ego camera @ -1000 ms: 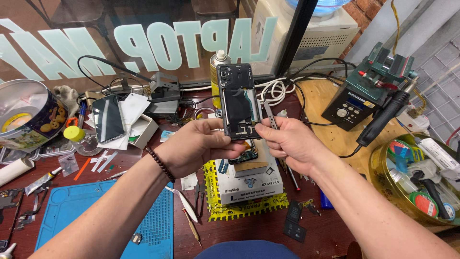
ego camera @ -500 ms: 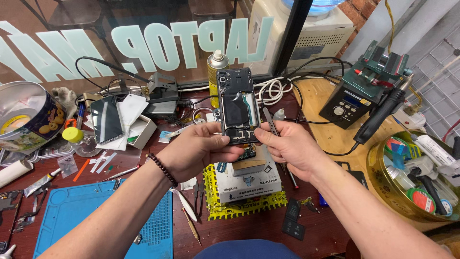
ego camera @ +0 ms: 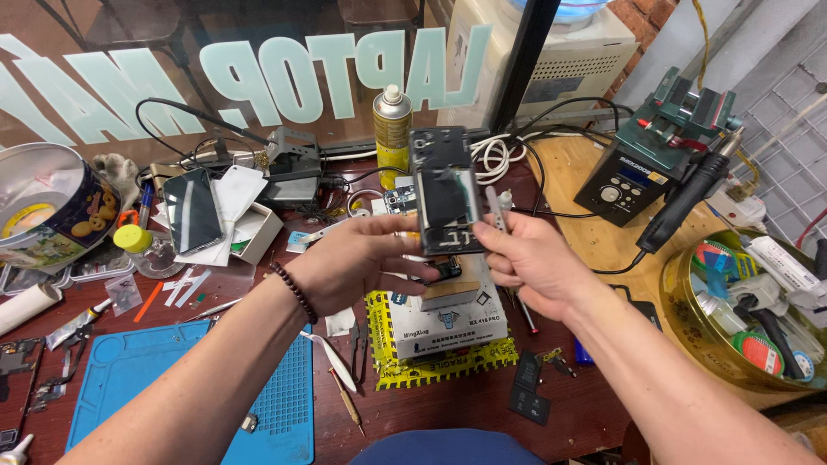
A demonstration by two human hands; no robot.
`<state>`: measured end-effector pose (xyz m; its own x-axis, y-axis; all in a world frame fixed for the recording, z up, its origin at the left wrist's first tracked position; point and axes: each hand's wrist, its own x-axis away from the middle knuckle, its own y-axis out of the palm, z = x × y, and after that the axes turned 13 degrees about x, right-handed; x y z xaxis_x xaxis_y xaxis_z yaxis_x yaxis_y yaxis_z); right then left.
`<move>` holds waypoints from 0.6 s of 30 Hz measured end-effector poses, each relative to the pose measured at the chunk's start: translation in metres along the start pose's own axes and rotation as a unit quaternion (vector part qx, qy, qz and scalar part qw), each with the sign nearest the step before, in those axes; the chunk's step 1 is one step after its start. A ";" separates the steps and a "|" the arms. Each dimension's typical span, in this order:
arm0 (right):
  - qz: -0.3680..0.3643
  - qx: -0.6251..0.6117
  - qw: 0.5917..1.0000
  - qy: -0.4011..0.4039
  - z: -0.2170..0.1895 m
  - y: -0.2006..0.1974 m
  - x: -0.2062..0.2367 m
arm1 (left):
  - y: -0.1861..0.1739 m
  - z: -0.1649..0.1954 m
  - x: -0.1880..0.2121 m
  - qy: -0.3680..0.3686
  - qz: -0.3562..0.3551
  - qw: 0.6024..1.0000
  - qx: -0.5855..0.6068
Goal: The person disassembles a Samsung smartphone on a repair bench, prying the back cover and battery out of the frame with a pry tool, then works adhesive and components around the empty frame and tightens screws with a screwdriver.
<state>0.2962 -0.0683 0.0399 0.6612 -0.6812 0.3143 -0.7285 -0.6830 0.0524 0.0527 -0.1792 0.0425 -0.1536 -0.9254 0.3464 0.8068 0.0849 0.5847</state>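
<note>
I hold an opened phone body [ego camera: 444, 189] upright above the workbench, its dark inner parts facing me. My left hand [ego camera: 357, 258], with a bead bracelet at the wrist, grips its lower left edge. My right hand [ego camera: 525, 263] pinches its lower right edge and also holds metal tweezers [ego camera: 497, 207], which point upward beside the phone. Beneath both hands sits a grey heating pad box [ego camera: 444, 323] wrapped in yellow tape.
A blue work mat [ego camera: 138, 387] lies at front left. A yellow spray can [ego camera: 392, 129], a second phone [ego camera: 191, 211], a round tin [ego camera: 43, 211], a soldering station [ego camera: 650, 164] and a bowl of tape rolls [ego camera: 749, 310] surround the hands. Small tools and parts lie scattered.
Both hands and the phone stay together in nearly the same pose. The view has shifted slightly; the phone sits a little lower in the frame.
</note>
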 end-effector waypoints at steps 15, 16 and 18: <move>0.055 -0.066 0.993 0.077 0.038 -0.045 -0.005 | -0.016 -0.039 -0.061 0.011 0.371 0.908 -0.197; 0.058 -0.058 0.993 0.081 0.039 -0.044 -0.006 | -0.013 -0.039 -0.061 0.014 0.375 0.902 -0.214; 0.046 -0.049 0.995 0.077 0.043 -0.044 -0.010 | -0.011 -0.038 -0.060 0.022 0.385 0.893 -0.233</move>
<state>0.3293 -0.0425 -0.0061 0.5613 -0.6854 0.4638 -0.8034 -0.5859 0.1065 0.0747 -0.1380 -0.0123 0.5627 -0.6740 0.4786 0.8152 0.5484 -0.1861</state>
